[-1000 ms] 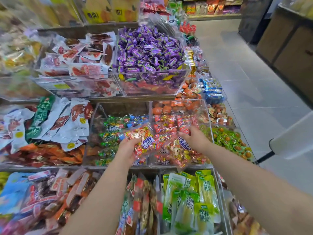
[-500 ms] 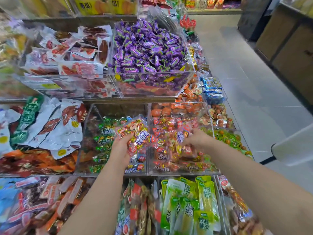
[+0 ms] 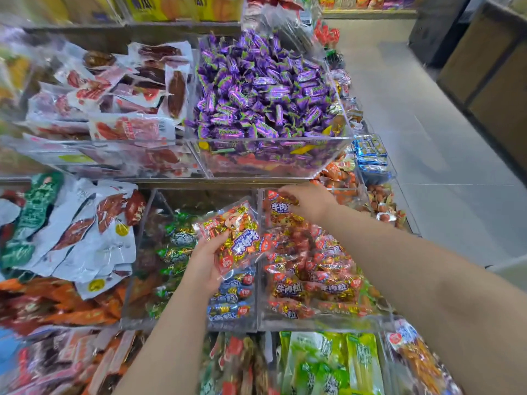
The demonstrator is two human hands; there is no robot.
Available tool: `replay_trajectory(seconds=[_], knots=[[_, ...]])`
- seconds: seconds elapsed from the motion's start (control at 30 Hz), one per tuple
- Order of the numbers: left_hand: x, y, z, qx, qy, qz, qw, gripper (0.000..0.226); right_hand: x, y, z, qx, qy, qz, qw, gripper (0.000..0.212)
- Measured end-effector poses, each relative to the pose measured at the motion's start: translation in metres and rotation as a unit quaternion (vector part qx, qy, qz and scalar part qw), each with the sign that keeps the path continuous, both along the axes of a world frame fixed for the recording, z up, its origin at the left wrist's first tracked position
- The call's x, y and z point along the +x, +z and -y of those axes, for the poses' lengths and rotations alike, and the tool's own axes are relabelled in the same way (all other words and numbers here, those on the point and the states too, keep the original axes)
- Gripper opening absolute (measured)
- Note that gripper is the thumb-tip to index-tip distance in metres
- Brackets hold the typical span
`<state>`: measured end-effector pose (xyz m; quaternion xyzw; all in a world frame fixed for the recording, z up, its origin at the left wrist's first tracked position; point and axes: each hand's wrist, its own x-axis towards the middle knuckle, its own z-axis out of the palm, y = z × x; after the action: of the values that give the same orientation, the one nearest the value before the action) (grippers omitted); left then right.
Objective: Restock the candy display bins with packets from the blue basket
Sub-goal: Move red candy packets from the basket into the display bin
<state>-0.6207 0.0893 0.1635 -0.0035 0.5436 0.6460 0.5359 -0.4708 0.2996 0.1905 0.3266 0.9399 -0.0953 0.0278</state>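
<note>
My left hand (image 3: 206,263) grips a clear packet of red and gold wrapped candies (image 3: 234,238), held above the middle row of clear bins. My right hand (image 3: 306,201) reaches to the back of the clear bin (image 3: 319,323) on the right, which is full of similar red and gold packets (image 3: 310,269). Its fingers rest on a packet at the back of the pile; whether they grip it I cannot tell. The blue basket is out of view.
A bin of purple candies (image 3: 265,89) overhangs the middle row just above my right hand. Meat snack packs (image 3: 114,104) lie to the upper left, green and blue packets (image 3: 182,252) under my left hand, green packs (image 3: 333,363) below. A tiled aisle (image 3: 427,138) runs on the right.
My right hand has let its packet down into the right bin and moved up to the back of the pile. My left hand keeps its packet in about the same place.
</note>
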Motion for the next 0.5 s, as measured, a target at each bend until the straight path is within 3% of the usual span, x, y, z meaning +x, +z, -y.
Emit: replay_trajectory(seconds=[0.07,0.13,0.2,0.27,0.37,0.5], knots=[[-0.002,-0.001,-0.001,0.002,-0.002,0.004,1.000,0.041,0.007,-0.013,0.008,0.072,-0.002,-0.048,0.996,0.055],[-0.003,-0.002,-0.001,0.003,0.002,0.007,1.000,0.039,0.019,-0.027,0.022,0.099,-0.087,-0.143,0.981,0.055],[-0.003,-0.002,-0.001,-0.001,0.008,0.004,1.000,0.034,0.028,-0.037,0.035,0.127,-0.123,-0.189,0.966,0.040],[-0.002,-0.001,0.000,-0.007,0.008,-0.003,1.000,0.027,0.033,-0.044,0.045,0.092,-0.063,-0.149,0.982,0.021],[0.001,0.001,0.002,-0.016,0.005,-0.014,1.000,0.022,0.030,-0.049,0.048,0.000,-0.053,-0.092,0.994,0.024],[0.001,0.002,0.004,-0.028,0.006,-0.021,0.999,0.031,0.016,-0.052,0.037,0.088,0.019,-0.040,0.995,0.032]])
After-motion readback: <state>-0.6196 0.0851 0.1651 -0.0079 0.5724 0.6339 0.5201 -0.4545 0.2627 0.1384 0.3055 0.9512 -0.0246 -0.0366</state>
